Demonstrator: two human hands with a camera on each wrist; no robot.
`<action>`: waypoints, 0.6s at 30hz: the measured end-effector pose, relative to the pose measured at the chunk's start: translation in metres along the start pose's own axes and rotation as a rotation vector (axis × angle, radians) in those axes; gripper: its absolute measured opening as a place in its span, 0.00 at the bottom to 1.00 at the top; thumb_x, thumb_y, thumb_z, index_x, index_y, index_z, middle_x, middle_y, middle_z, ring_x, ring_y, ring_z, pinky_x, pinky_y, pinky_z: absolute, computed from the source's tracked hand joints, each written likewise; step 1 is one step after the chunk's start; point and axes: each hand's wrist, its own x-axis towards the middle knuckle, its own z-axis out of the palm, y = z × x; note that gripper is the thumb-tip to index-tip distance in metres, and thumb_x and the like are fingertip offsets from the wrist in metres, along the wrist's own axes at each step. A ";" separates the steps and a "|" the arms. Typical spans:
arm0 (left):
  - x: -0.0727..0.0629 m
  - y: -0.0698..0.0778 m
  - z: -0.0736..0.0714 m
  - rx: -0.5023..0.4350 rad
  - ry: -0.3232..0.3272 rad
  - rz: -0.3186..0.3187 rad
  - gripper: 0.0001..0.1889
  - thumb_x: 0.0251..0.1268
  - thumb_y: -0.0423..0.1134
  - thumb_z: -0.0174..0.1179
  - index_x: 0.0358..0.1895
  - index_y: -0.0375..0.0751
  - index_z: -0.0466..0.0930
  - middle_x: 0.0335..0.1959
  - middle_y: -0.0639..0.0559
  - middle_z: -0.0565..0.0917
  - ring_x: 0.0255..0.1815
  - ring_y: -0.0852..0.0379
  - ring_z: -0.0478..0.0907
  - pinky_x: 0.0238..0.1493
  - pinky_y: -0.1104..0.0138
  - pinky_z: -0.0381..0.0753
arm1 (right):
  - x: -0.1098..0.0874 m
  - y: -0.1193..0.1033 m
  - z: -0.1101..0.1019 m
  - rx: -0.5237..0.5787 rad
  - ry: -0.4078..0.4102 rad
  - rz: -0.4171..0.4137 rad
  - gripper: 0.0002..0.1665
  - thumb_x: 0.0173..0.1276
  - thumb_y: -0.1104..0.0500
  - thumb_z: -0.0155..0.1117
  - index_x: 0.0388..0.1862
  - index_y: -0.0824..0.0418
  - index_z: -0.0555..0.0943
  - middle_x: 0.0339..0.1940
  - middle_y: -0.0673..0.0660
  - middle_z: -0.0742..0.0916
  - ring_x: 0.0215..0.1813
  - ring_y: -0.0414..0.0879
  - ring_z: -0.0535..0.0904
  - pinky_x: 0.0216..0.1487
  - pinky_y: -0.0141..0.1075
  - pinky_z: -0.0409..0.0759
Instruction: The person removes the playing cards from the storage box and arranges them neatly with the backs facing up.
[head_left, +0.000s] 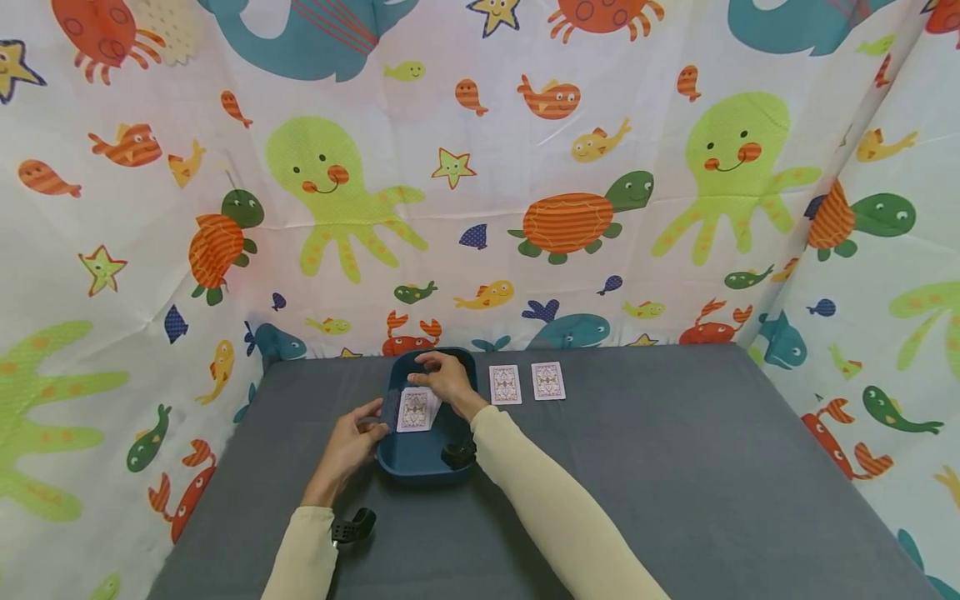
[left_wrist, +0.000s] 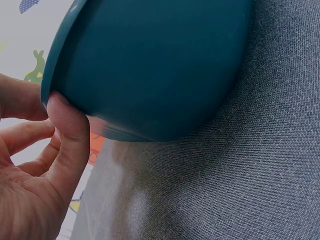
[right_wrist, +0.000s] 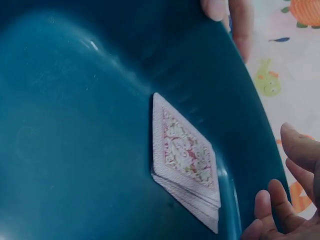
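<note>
Head view, left hand [head_left: 348, 442]: your thumb and fingers pinch the left rim of the blue tray [head_left: 420, 460].
Tray axis: long side runs away from you, on the grey table [head_left: 675, 467].
Card stack [head_left: 414, 410]: inside tray, left side, backs up, long axis away from you, slightly fanned.
Right hand [head_left: 447, 379]: fingers loosely apart above tray's far part, gripping nothing; hides some right rim.
Inner card [head_left: 506, 385], outer card [head_left: 548, 381]: right of tray, backs up.
Printed cloth [head_left: 480, 208]: behind table.
</note>
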 end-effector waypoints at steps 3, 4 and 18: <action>0.001 -0.001 0.000 -0.007 -0.003 0.006 0.29 0.68 0.32 0.56 0.72 0.38 0.65 0.63 0.36 0.71 0.41 0.49 0.77 0.28 0.66 0.76 | 0.001 0.003 0.001 -0.004 -0.003 0.024 0.24 0.61 0.51 0.73 0.57 0.52 0.82 0.60 0.58 0.82 0.61 0.54 0.76 0.64 0.52 0.74; 0.001 -0.002 0.000 -0.008 -0.005 0.009 0.29 0.68 0.31 0.56 0.72 0.38 0.65 0.63 0.36 0.71 0.42 0.48 0.77 0.27 0.66 0.76 | 0.001 0.004 0.002 -0.007 -0.002 0.031 0.25 0.61 0.51 0.73 0.57 0.52 0.82 0.60 0.59 0.82 0.61 0.55 0.76 0.64 0.52 0.74; -0.001 0.000 0.001 -0.009 0.000 0.001 0.28 0.68 0.31 0.57 0.72 0.38 0.65 0.61 0.38 0.71 0.39 0.53 0.74 0.28 0.66 0.76 | 0.001 0.014 0.006 -0.078 -0.026 0.099 0.26 0.58 0.56 0.75 0.57 0.55 0.82 0.56 0.60 0.83 0.52 0.54 0.78 0.60 0.53 0.76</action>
